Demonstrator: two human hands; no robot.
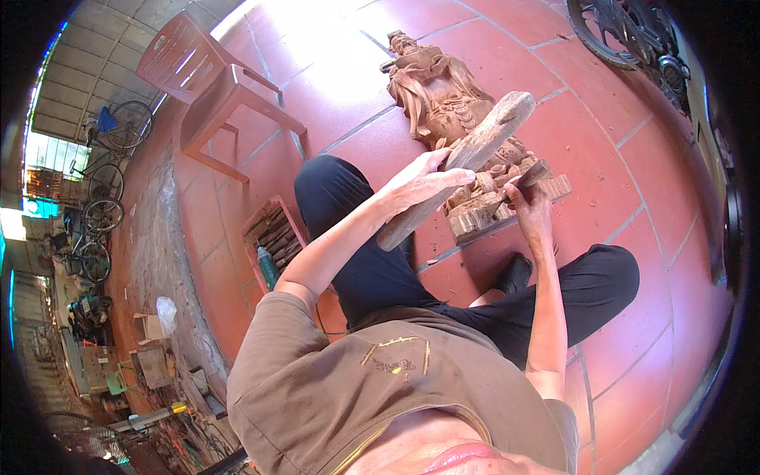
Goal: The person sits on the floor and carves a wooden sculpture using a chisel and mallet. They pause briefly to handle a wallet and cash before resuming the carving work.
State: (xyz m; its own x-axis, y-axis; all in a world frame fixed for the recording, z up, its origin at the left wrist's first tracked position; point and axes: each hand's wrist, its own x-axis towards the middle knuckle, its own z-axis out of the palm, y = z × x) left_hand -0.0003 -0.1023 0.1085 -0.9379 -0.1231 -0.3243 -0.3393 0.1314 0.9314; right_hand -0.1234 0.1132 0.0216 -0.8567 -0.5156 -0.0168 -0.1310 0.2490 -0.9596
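Observation:
My left hand [434, 180] is wrapped round a thick, worn wooden mallet [495, 131], a club-like piece raised at a slant over the carving. In my right hand [532, 204] is a chisel [537, 172]; its short dark handle end shows above the fingers, and the blade is mostly hidden. Beneath both hands, a brown carved wooden statue [443, 95] of a robed figure lies on the floor, head pointing away from me. My right hand is at the statue's blocky base [473, 223]. The mallet covers part of the statue's middle, and it stands apart from the chisel.
A crate [257, 229] of carving tools and a green bottle [267, 267] stand by my left knee. Farther left is a reddish plastic chair [226, 103]. A motorbike [633, 39] stands at the far right. Wood chips lie on the tiled floor [609, 237].

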